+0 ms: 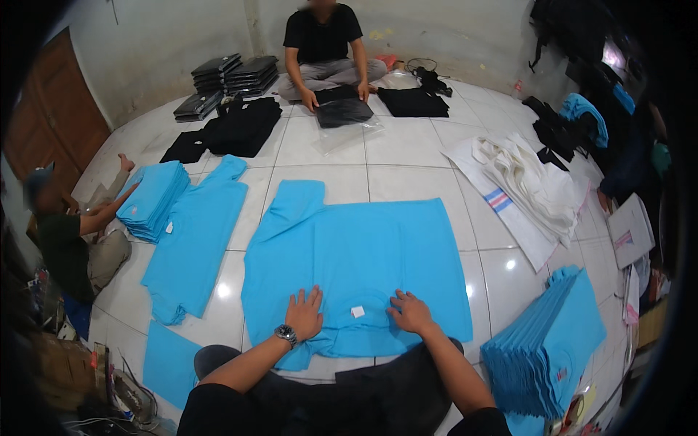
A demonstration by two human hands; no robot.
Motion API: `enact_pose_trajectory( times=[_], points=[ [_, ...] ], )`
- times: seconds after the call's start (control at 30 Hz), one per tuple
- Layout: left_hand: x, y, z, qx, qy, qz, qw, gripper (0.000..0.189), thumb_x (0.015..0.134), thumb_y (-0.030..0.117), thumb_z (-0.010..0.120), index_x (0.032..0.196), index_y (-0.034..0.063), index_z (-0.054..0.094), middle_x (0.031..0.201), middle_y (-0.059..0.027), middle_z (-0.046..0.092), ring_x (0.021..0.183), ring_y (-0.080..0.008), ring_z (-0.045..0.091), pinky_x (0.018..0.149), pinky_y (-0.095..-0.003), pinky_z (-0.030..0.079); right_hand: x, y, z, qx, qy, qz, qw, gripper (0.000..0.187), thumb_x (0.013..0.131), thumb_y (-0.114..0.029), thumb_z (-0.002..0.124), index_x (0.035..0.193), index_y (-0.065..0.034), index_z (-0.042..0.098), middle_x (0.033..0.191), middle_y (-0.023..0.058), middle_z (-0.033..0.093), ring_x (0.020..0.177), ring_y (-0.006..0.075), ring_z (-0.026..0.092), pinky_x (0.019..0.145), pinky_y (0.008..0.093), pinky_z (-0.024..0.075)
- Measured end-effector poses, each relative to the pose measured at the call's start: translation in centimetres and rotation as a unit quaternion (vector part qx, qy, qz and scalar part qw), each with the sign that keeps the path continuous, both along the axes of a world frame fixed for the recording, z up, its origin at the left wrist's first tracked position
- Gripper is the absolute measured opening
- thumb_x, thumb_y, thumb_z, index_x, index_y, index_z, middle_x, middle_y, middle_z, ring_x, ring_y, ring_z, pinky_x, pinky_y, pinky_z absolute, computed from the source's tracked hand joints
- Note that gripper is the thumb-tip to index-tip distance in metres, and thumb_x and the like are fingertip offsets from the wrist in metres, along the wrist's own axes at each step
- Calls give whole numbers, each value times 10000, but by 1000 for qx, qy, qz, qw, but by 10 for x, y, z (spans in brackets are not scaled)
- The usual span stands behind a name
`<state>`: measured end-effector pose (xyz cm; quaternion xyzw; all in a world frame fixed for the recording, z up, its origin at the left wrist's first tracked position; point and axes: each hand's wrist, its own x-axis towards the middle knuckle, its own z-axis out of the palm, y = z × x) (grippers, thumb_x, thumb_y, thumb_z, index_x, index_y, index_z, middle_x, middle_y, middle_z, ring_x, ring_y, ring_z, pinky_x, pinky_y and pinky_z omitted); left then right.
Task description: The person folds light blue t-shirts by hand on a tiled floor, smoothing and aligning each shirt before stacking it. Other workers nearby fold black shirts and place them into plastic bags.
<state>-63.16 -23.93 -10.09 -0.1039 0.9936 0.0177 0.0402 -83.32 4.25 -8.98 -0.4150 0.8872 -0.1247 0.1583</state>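
Blue T-shirts [360, 245] lie spread on the tiled floor before me, a white neck label [357, 312] showing near the collar. Both hands rest palm down on the fabric, one on each side of that label. My left hand [305, 315], with a metal wristwatch [286, 335] at its wrist, has its fingers apart. My right hand [410, 312] lies by the collar's other side, fingers slightly bent and spread. Neither hand grips the cloth. A folded cardboard-like blue sheet or cloth [168, 362] is on the floor at lower left.
A tall stack of folded blue shirts [540, 343] stands at my right. White cloth [523, 185] lies beyond it. More blue shirts [199, 240] are at left, beside a seated person [71, 245]. Another person [323, 43] handles a bagged black garment [343, 111] ahead.
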Motion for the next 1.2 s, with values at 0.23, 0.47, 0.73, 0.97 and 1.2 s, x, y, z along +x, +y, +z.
enact_pose_trajectory(
  times=[0.23,0.47,0.73,0.97,1.2],
  points=[
    [19,18,17,220,11,186,958,425,880,370,701,1135,33,655,1129,-185,688,949,-359,667,863,-480,524,13,19,-12,-107,-39,-268,957,344,819,-354,785,989,-63,718,973,168,742,940,367,706,815,466,555],
    [-4,7,-8,423,137,400,801,412,822,382,770,871,-11,658,822,-191,695,798,-329,668,726,-432,507,-10,16,-54,-120,-158,-306,931,378,763,-335,847,911,-25,690,839,167,718,782,325,707,737,431,566],
    [1,-2,-25,572,91,368,728,356,795,180,858,653,88,545,615,-12,520,534,-133,522,486,-329,441,-7,16,-47,-220,-309,-344,859,332,749,-112,879,870,61,624,760,115,630,660,225,676,476,384,590],
    [9,-3,-23,581,110,366,719,324,830,133,831,655,82,563,623,3,522,521,-108,523,455,-297,501,-9,17,-42,-222,-402,-390,798,246,775,0,837,886,41,620,732,106,628,601,224,662,460,394,593],
    [11,-4,-30,636,103,409,647,287,927,163,731,700,46,600,613,-21,535,474,-141,535,445,-303,488,-10,18,-49,-190,-395,-382,814,200,825,-75,805,858,33,640,748,100,635,597,211,646,461,390,583]
  ],
)
